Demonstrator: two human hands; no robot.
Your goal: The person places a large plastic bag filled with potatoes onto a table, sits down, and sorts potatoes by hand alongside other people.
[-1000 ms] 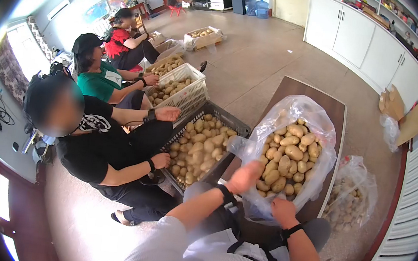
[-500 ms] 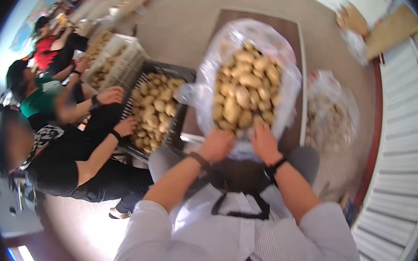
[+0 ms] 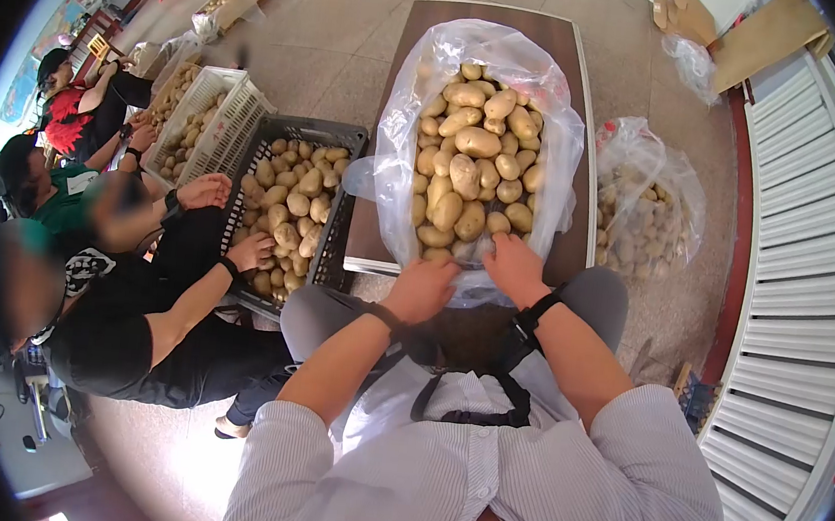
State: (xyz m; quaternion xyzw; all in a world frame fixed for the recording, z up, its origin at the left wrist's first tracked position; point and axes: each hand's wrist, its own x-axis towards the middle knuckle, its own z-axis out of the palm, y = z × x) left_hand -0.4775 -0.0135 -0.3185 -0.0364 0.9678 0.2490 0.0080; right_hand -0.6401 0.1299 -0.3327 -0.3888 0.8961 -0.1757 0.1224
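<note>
A clear plastic bag [image 3: 399,158] full of potatoes [image 3: 477,143] lies with its mouth spread on a brown table [image 3: 577,65] in front of me. At the bag's near edge, my left hand [image 3: 422,289] is closed, its fingers curled on the plastic just below the nearest potatoes. My right hand [image 3: 515,268] is closed on the same edge a little further right, its fingertips beside a potato. Both sets of fingertips are partly hidden by the hands and the film.
To the left, a black crate [image 3: 337,243] holds potatoes, with a co-worker's hands over it. Beyond it stands a white crate [image 3: 219,126]. Another bag of potatoes [image 3: 648,212] sits on the floor at right, near a white radiator [image 3: 792,337]. More people sit along the left.
The whole view has shifted slightly left and up and is sharper. My hands remain at the bag's near edge, with the right fingers now lower against the plastic.
</note>
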